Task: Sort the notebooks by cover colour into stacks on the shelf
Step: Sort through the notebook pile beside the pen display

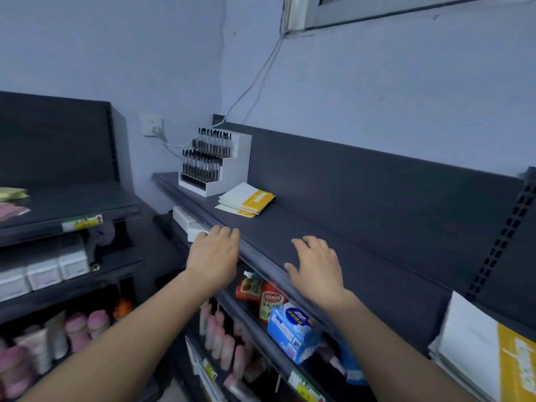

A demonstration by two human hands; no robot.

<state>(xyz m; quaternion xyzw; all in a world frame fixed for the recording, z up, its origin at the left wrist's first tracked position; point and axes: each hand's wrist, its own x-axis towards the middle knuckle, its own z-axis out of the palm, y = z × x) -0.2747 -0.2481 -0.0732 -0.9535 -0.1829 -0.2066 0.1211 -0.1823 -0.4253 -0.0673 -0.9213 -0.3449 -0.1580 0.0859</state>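
both hands are empty, no grip on anything: the left hand (213, 252) rests on the lip of the shelf (362, 227), and the right hand (314, 269) lies flat on it nearby. white-and-yellow notebooks (246, 202) sit stacked beside the pen stand (216, 163), with a second stack (470, 338) far right. best to check each cover's colour before lifting. the stand's tiers are full of dark pens.

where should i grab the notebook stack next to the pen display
Probably its near white edge, from the shelf front: the notebook stack lies flat, slightly fanned, so fingers can slide under; the pen display blocks the far left.
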